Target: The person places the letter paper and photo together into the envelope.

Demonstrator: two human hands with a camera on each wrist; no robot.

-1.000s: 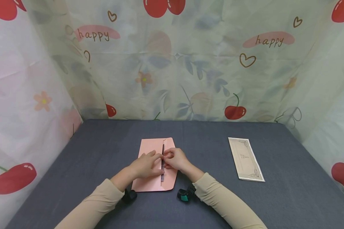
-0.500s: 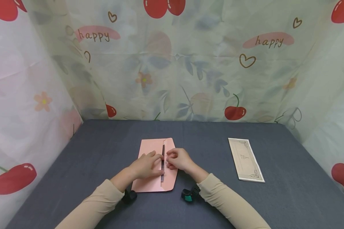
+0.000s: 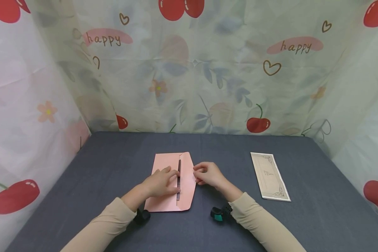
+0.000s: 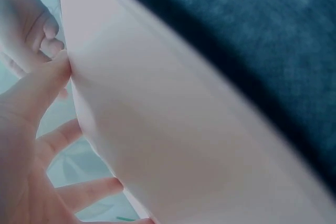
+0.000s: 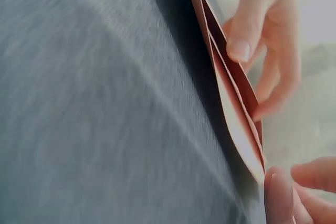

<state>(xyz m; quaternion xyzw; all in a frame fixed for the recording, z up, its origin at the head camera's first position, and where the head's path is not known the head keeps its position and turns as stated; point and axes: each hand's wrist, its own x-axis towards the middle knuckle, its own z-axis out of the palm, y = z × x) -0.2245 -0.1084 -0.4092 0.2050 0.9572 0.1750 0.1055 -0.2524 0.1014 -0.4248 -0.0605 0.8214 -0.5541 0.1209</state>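
Note:
A pink envelope (image 3: 163,161) lies on the table with its flap (image 3: 186,196) spread to the right. Along its mouth runs a dark narrow gap. My left hand (image 3: 160,182) holds the envelope at this mouth, thumb and forefinger spread along the edge. In the right wrist view, the raised edge shows the envelope (image 5: 207,17) gaping, with a thin layer inside. At the flap's outer edge is my right hand (image 3: 209,174), its fingers loosely bent and thumb near the forefinger. Its fingertips overlap the flap's rim in the right wrist view; nothing shows gripped.
To the right lies a folded cream card (image 3: 270,176) with a dark ornamental border. The dark grey cloth-covered table (image 3: 233,150) ends at a printed curtain (image 3: 195,94) at the back and sides. Black bands with camera parts (image 3: 219,213) sit under the wrists.
My right hand has moved from beside the envelope's mouth rightward across the flap to its outer edge. The left hand and the envelope stay in place.

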